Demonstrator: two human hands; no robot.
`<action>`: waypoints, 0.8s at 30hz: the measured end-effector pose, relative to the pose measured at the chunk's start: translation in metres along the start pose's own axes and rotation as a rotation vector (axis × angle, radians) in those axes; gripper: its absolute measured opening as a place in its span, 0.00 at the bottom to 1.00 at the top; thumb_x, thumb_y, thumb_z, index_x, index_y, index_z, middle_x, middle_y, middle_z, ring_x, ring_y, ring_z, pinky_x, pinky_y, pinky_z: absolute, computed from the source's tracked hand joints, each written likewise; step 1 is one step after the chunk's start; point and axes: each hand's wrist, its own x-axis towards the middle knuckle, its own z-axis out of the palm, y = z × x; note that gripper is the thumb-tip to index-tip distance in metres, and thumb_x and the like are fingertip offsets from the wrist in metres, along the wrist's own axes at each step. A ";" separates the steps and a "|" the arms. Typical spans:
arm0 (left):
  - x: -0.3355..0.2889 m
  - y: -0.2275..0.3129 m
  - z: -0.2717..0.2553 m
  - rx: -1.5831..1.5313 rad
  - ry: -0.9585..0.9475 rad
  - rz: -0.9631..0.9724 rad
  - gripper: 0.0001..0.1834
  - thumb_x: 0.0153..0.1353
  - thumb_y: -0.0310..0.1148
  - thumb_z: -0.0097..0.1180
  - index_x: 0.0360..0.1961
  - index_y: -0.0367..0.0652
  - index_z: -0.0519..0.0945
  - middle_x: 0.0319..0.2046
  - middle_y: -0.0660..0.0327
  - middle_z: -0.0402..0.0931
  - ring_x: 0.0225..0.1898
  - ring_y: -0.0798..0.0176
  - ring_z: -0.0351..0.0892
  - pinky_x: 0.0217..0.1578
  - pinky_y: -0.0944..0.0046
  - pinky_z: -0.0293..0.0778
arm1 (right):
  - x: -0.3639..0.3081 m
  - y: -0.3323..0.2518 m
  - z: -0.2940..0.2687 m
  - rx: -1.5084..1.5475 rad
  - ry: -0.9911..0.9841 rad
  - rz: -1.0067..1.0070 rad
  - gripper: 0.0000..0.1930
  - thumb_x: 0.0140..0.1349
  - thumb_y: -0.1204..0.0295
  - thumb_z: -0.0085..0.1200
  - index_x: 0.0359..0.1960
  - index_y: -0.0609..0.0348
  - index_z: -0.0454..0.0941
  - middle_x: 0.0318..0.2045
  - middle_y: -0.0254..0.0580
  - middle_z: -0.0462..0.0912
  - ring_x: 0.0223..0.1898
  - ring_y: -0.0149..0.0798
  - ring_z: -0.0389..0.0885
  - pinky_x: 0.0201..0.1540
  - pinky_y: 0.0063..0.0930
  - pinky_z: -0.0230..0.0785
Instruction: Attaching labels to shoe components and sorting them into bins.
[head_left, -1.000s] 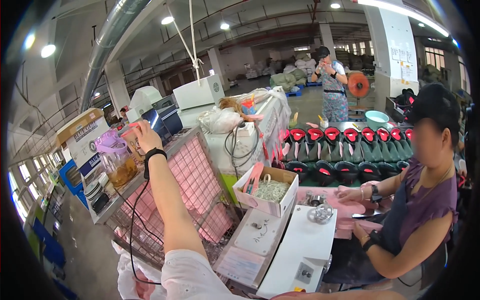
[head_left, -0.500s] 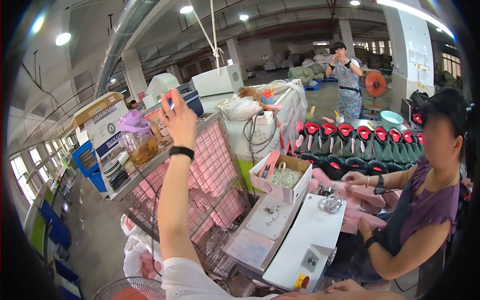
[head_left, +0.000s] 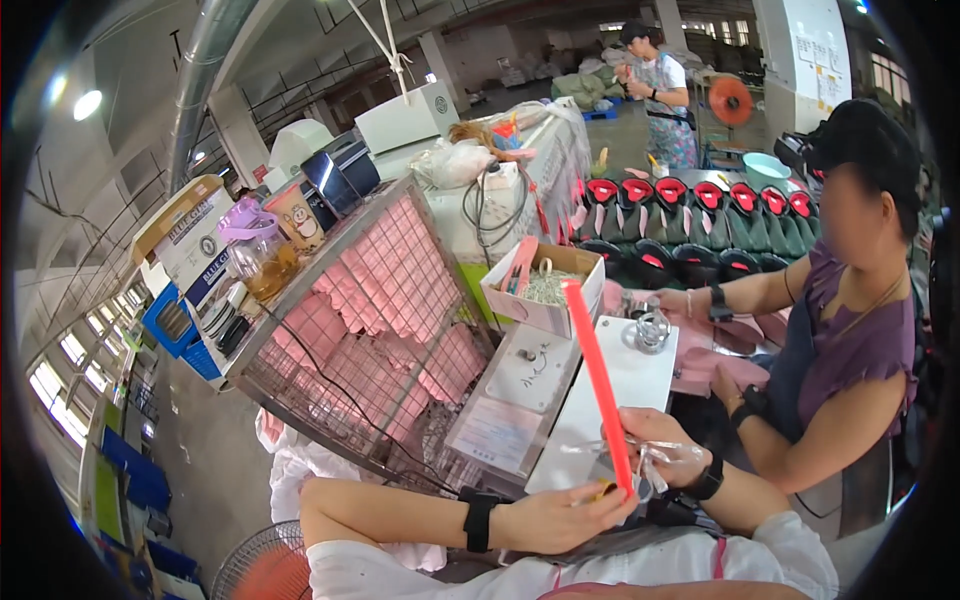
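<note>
My left hand (head_left: 572, 517), a black band on its wrist, pinches the lower end of a long, flat red strip (head_left: 597, 380). The strip stands nearly upright, leaning left at its top, and its exact kind does not show. Close behind it, my right hand (head_left: 660, 445) closes on a crumpled-looking clear plastic piece (head_left: 672, 453); whether those fingers also touch the strip I cannot tell. Both hands are low in front of me, over the near end of a white machine table (head_left: 625, 375).
A wire cage (head_left: 400, 290) full of pink pieces stands left, with a purple-lidded jug (head_left: 262, 262) and a cup (head_left: 297, 218) on top. A carton (head_left: 548, 290) of pale strings sits ahead. A co-worker (head_left: 830, 330) handles pink pieces at right, beside rows of dark boots (head_left: 655, 215).
My left hand has come down from above the cage top and now holds the red strip. My right hand has risen into view with clear plastic. The standing person behind has turned sideways.
</note>
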 end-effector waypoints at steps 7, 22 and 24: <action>0.003 -0.045 0.000 -0.443 0.067 0.213 0.24 0.53 0.34 0.49 0.54 0.42 0.68 0.53 0.54 0.65 0.43 0.58 0.72 0.47 0.64 0.68 | 0.002 0.004 -0.009 -0.755 0.073 -0.247 0.14 0.62 0.64 0.46 0.34 0.66 0.75 0.23 0.30 0.75 0.26 0.22 0.70 0.29 0.17 0.64; -0.182 -0.456 -0.117 1.123 -0.265 -1.661 0.43 0.38 0.56 0.65 0.52 0.39 0.67 0.54 0.44 0.63 0.58 0.49 0.60 0.57 0.56 0.54 | -0.071 0.023 -0.054 -0.810 0.651 -0.318 0.12 0.58 0.68 0.47 0.23 0.64 0.76 0.16 0.29 0.73 0.20 0.21 0.67 0.23 0.16 0.58; -0.190 -0.465 -0.111 1.100 -0.375 -1.765 0.44 0.38 0.56 0.65 0.53 0.40 0.67 0.55 0.43 0.63 0.58 0.50 0.61 0.57 0.58 0.53 | -0.071 0.025 -0.051 -0.811 0.691 -0.323 0.12 0.58 0.69 0.47 0.23 0.64 0.76 0.16 0.29 0.73 0.20 0.21 0.67 0.22 0.16 0.58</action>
